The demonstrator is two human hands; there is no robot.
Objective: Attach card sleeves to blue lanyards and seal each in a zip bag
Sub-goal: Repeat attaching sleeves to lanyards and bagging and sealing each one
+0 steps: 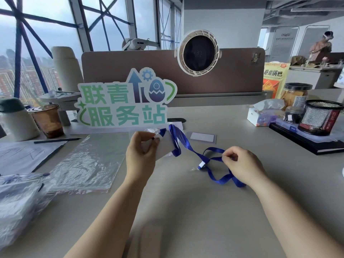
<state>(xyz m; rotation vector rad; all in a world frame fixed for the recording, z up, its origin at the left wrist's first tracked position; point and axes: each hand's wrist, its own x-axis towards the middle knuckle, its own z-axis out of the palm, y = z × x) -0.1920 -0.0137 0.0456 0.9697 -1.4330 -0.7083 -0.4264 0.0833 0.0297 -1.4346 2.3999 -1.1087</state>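
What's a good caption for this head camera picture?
Left hand holds a card sleeve while right hand pinches a blue lanyard at the desk.

left hand: bare, forearm bare to frame edge | right hand: bare, forearm likewise bare

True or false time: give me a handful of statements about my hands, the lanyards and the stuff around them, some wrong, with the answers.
1. The left hand grips a card sleeve. True.
2. The right hand rests open and holds nothing. False: it pinches a blue lanyard.
3. The zip bags lie right of both hands. False: they lie to the left.
4. A second card sleeve lies flat beyond the hands. True.
5. The mesh cup stands at the far left. False: it stands at the right.
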